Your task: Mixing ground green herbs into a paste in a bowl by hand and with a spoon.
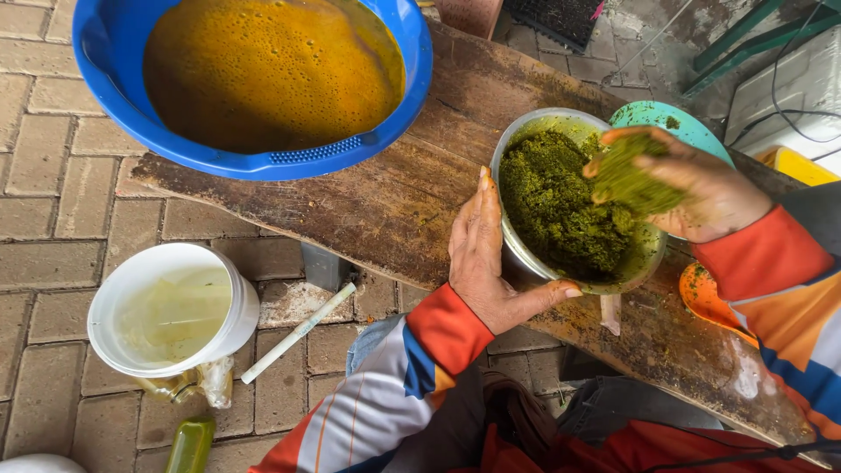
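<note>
Both hands work one bowl (pixel 650 256) of green paste (pixel 556 206). Left hand (pixel 482 254), open, braces its rim at 9 o'clock; right hand (pixel 692 188), at 2 o'clock, clutches a clump (pixel 626 180) directly above the paste.

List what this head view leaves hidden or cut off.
- Metal bowl bottom: hidden by green paste.
- Right hand palm and grip: covered by a paste clump.
- Blue basin: cut off by the top edge; its depth is hidden by orange liquid.
- Teal bowl: mostly behind the right hand.
- Green bottle: cut off by the bottom edge.
</note>
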